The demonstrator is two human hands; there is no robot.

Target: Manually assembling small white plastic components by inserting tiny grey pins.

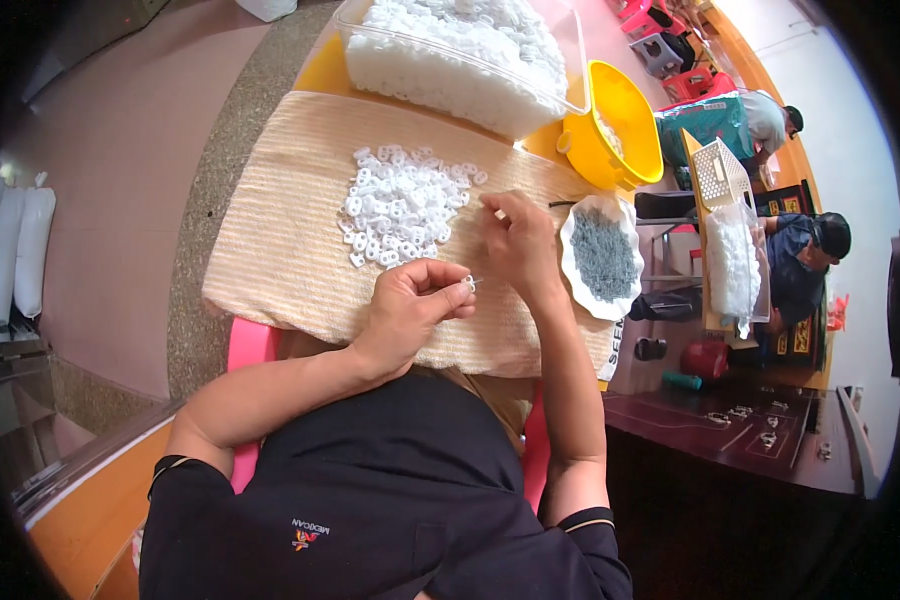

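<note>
My left hand [417,305] is closed in a pinch, thumb against fingers, on a small white plastic clip [469,284]. A thin metal pin sticks out of the clip on its right side. Just up and right of it my right hand [520,240] hovers over the towel, fingers loosely bent and slightly apart, with nothing visible in them. To the left of that hand lies a loose pile of white clips [402,205] with holes in them. On its right stands a white scalloped dish [625,292] full of small grey metal pins [603,250].
A striped cream towel [280,200] covers the work surface. Behind it are a clear bin [450,90] heaped with white pieces and a yellow basin [625,110]. Two people sit farther right, near a tub [735,260] of white pieces. Filled white sacks [15,250] stand far left.
</note>
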